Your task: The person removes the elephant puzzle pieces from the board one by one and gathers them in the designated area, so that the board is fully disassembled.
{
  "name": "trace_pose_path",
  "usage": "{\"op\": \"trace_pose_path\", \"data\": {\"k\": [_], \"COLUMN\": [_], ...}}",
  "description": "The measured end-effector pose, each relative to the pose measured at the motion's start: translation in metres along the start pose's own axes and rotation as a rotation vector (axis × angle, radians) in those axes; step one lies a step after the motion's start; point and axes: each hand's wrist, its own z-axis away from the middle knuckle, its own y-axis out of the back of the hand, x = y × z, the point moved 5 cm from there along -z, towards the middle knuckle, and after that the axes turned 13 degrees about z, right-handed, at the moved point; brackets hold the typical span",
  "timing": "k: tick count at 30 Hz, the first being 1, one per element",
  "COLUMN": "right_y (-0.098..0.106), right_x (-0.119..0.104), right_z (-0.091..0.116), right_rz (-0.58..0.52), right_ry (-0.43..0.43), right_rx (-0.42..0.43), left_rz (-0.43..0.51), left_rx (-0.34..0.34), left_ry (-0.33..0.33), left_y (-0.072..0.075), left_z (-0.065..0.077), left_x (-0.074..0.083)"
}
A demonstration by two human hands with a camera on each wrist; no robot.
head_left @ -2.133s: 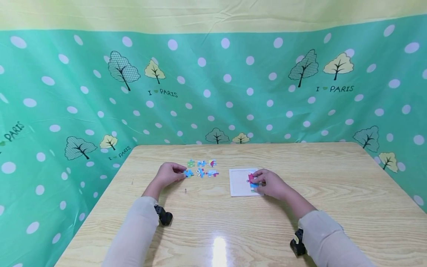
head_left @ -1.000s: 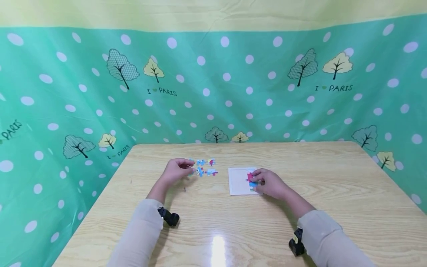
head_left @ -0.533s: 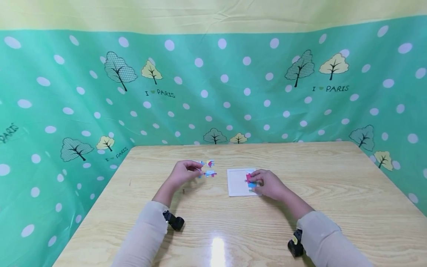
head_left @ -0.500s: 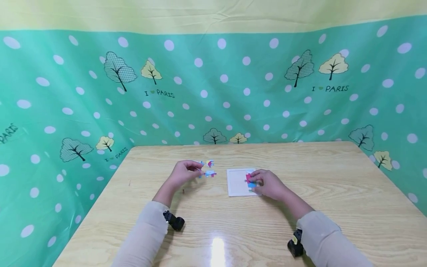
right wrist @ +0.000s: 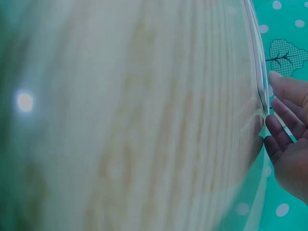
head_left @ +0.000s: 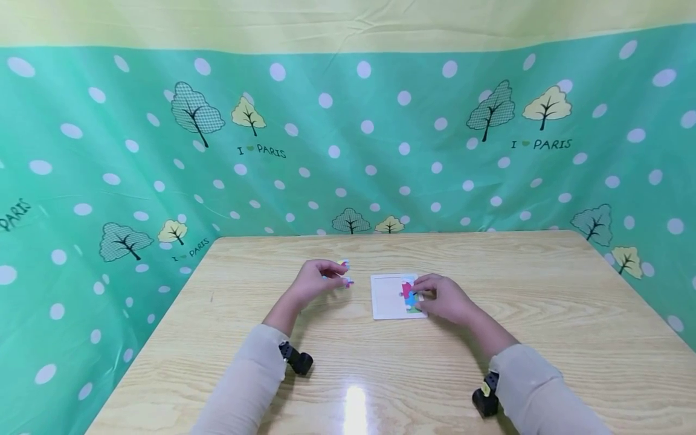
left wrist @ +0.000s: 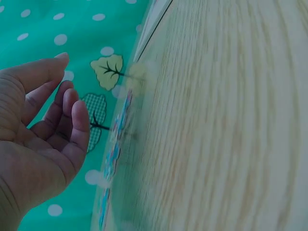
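My left hand [head_left: 318, 281] hovers over the loose jigsaw pieces [head_left: 345, 263] at the left of the table, hiding most of them. Its fingers are loosely bent, and in the left wrist view the hand [left wrist: 48, 115] has nothing between thumb and fingers; the pieces [left wrist: 111, 156] lie in a row on the tabletop. A white puzzle frame [head_left: 386, 297] lies right of centre, with joined pink, blue and green pieces [head_left: 409, 295] along its right side. My right hand [head_left: 443, 298] rests at that side, relaxed fingertips over these pieces. In the right wrist view its lower fingers touch the tabletop.
The wooden table [head_left: 348, 350] reaches back to a green dotted curtain [head_left: 304, 139]. A bright light reflection shows near the front of the tabletop. A black wrist camera [head_left: 296, 358] sits on the left wrist, and another [head_left: 486, 396] on the right.
My left hand has moved rightward along the loose pieces, covering ones that showed before. The right hand has stayed by the frame, its fingers shifting slightly so more of the joined pieces shows.
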Motion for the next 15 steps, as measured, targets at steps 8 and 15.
{"op": "trace_pose_path", "data": {"k": [8,15], "right_y": [0.001,0.004], "right_x": [0.004,0.008], "right_z": [-0.001,-0.006], "right_rz": [-0.033,-0.05], "right_ry": [-0.035,-0.053], "right_rx": [-0.012,-0.013], "left_rz": [-0.013,-0.019], "left_rx": [-0.028,-0.068], "left_ry": [-0.007,-0.008], "left_y": [-0.011,-0.023], "left_z": [-0.001,0.0], "left_x": [0.001,0.003]}}
